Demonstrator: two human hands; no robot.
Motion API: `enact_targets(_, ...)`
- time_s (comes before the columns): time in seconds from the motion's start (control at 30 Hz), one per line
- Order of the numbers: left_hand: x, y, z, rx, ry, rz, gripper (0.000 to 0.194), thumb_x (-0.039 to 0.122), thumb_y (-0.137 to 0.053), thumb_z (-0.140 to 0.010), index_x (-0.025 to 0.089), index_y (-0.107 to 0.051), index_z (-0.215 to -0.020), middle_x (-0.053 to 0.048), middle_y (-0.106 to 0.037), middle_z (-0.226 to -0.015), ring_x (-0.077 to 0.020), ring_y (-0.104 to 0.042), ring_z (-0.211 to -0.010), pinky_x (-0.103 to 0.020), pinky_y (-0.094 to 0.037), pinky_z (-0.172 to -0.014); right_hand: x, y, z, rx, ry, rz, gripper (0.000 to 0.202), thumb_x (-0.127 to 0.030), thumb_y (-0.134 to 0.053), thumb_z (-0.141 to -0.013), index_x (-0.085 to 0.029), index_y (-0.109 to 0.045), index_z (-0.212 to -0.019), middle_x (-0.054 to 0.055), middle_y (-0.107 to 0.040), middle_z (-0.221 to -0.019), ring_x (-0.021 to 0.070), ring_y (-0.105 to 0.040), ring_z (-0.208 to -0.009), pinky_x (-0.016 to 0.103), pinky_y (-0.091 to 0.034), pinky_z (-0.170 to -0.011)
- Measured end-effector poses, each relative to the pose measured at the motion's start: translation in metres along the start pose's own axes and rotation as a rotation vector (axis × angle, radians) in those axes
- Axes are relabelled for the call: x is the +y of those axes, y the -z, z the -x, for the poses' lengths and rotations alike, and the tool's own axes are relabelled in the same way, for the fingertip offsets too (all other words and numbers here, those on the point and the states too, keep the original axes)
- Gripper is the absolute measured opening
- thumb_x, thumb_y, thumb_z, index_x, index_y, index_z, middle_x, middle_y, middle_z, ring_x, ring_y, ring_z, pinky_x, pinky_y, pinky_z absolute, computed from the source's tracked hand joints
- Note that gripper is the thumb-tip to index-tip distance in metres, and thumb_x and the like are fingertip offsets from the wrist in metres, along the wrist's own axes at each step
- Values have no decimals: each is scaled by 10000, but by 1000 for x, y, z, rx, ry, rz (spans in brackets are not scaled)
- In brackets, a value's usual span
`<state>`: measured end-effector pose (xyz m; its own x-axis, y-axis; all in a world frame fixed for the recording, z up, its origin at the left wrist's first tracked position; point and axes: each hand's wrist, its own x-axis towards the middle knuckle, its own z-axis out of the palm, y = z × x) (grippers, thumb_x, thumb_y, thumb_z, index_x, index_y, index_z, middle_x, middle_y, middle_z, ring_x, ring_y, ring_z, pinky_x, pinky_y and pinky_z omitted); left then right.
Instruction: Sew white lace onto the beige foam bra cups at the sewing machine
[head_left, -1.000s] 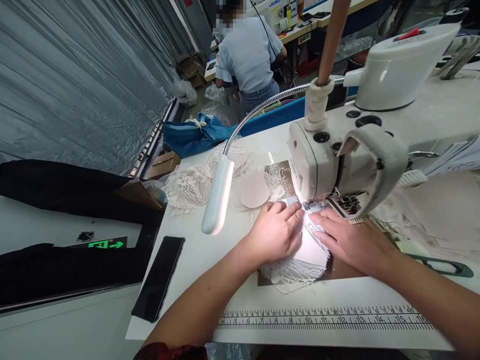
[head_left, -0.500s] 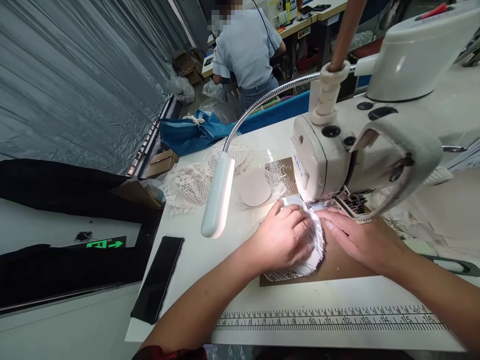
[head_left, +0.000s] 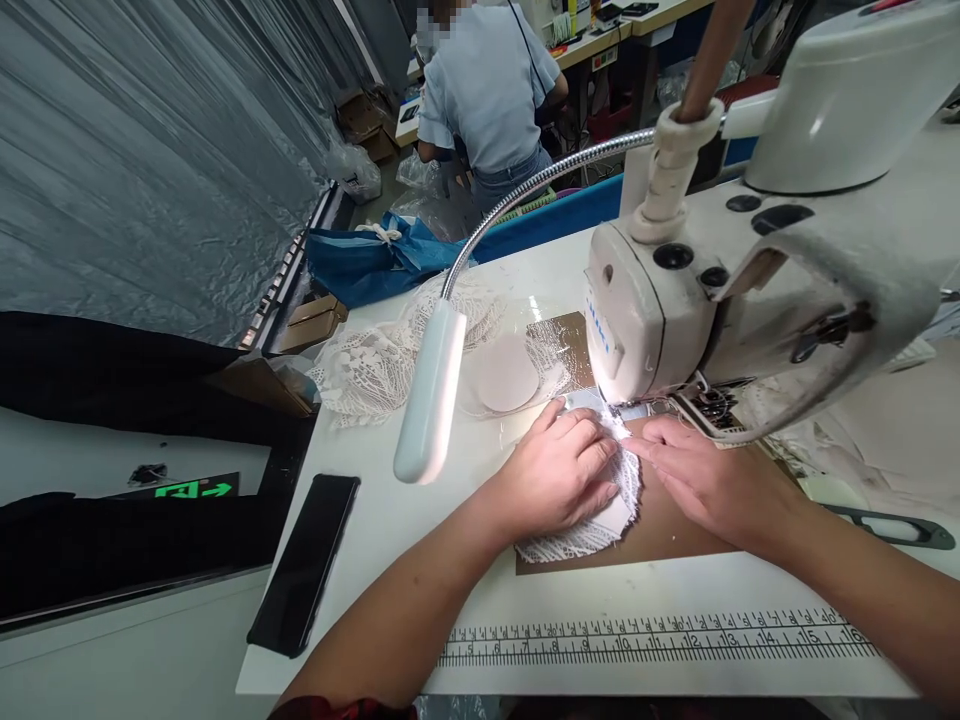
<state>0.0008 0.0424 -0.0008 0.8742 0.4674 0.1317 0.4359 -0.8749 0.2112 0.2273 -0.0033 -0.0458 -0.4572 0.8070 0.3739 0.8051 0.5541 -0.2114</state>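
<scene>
A white bra cup covered with lace (head_left: 581, 540) lies under the head of a white sewing machine (head_left: 626, 320), with its far end by the presser foot. My left hand (head_left: 562, 470) rests on top of the cup, fingers bent and pressed onto it. From the other side, my right hand (head_left: 697, 470) pinches at the cup's right edge, its index finger pointing left and the other fingers curled. The needle area is mostly hidden by the machine head and my fingers. Under the cup is a brown plate (head_left: 667, 530).
Several lace pieces (head_left: 364, 375) and a pale round cup (head_left: 506, 375) lie beyond my left hand. A lamp (head_left: 431, 400) hangs over the table. A black phone (head_left: 304, 565) lies left, thread snips (head_left: 892, 525) right. A ruler strip (head_left: 660, 640) runs along the front. A person (head_left: 487, 90) sits behind.
My right hand's fingers have curled more and its index finger has come closer to the cup's edge. The left hand stays on the cup. The whole view has shifted slightly.
</scene>
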Motion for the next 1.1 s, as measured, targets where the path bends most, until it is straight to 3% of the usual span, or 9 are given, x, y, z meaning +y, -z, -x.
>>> enact_targets(0.4,-9,0,0,66,37,2,372,366,-469,-952,106,-616,-1174,-132,-658,-1073,-293,-529,-1181,-520,-319,-1108,-1,-10,1,-36,-89,25,447,-138,-404,-875,-256,-668,-1216,90,-694,-947,222,-625,-881,351,-522,-799)
enact_targets(0.63,-9,-3,-2,84,-62,-20,319,222,-447,-964,91,-601,-1211,-163,-603,-1305,-257,-548,-1200,-488,-373,-1104,2,-13,7,-34,6,19,491,-67,-399,-858,-241,-647,-1244,84,-692,-1121,215,-634,-1011,356,-502,-922)
enact_targets(0.9,-12,-5,-1,79,-108,-16,338,200,-422,-977,83,-612,-1231,-137,-629,-1299,-244,-594,-1140,-418,-507,-1004,-4,-5,-1,10,15,145,449,-77,-380,-883,-221,-658,-1206,74,-717,-1029,189,-649,-871,314,-506,-813)
enact_targets(1.1,-9,-10,-1,91,-55,-36,364,206,-409,-972,91,-587,-1268,-147,-614,-1316,-263,-581,-1164,-448,-531,-963,-5,-11,-2,148,32,207,437,-61,-412,-865,-184,-656,-1206,77,-724,-1071,198,-662,-911,331,-503,-863)
